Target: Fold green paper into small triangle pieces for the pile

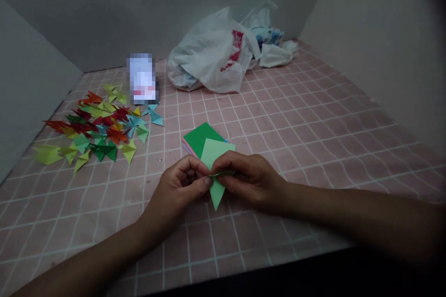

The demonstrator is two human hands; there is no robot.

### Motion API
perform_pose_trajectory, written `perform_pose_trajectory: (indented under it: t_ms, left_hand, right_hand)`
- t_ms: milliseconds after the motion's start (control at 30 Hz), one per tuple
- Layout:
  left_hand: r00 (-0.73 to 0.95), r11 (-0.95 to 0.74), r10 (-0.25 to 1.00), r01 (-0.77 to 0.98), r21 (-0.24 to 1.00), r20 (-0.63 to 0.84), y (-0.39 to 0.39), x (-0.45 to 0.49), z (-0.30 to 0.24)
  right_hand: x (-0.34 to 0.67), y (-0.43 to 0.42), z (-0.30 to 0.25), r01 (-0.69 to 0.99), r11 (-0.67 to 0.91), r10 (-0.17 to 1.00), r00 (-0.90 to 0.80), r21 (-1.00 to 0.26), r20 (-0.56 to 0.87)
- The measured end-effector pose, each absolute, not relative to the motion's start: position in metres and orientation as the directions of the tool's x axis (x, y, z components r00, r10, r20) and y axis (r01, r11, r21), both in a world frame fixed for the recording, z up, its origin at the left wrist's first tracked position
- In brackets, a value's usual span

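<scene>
Both the left hand (183, 181) and the right hand (249, 177) pinch a light green paper sheet (215, 160) at its fold, low at centre. Touching it at 11 o'clock lies a stack of coloured paper squares (199, 138). Folded paper shapes (97, 125) are scattered at 10 o'clock; a white plastic bag (212, 55) sits at 12.

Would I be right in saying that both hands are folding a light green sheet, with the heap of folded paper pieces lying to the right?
Not quite: in the head view the heap of folded paper pieces lies to the left. Both the left hand and right hand do fold the light green sheet.
</scene>
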State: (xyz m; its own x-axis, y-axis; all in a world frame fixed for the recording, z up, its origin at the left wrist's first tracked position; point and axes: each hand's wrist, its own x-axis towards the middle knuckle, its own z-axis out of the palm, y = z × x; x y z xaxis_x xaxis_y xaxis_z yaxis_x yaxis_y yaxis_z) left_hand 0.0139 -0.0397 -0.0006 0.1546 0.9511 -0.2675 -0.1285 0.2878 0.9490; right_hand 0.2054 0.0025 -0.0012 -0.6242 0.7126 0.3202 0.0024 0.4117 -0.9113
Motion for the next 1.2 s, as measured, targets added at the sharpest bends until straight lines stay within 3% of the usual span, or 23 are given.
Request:
perform_pose_trajectory:
  t_ms: [167,467,767,967,1200]
  left_hand:
    - [0.141,0.240,0.965,-0.144,0.960,-0.220,-0.042,0.014,0.003]
    - [0.103,0.135,0.987,-0.093,0.986,-0.126,-0.049,0.010,0.009]
    - [0.086,0.063,0.994,0.034,0.997,-0.066,-0.046,0.017,0.015]
    - [0.112,0.129,0.987,-0.089,0.988,-0.118,-0.047,0.013,0.010]
    - [0.147,0.180,0.977,-0.177,0.968,-0.154,-0.049,0.009,0.002]
  right_hand:
    - [0.206,0.001,-0.002,-0.053,0.310,0.755,-0.593,-0.949,0.280]
    - [0.208,0.003,0.000,-0.095,0.464,0.687,-0.589,-0.881,0.425]
    - [0.207,0.003,-0.002,-0.082,0.475,0.675,-0.605,-0.876,0.423]
    - [0.207,0.001,-0.002,-0.114,0.356,0.717,-0.603,-0.927,0.350]
    - [0.210,0.003,-0.004,-0.151,0.514,0.623,-0.611,-0.844,0.488]
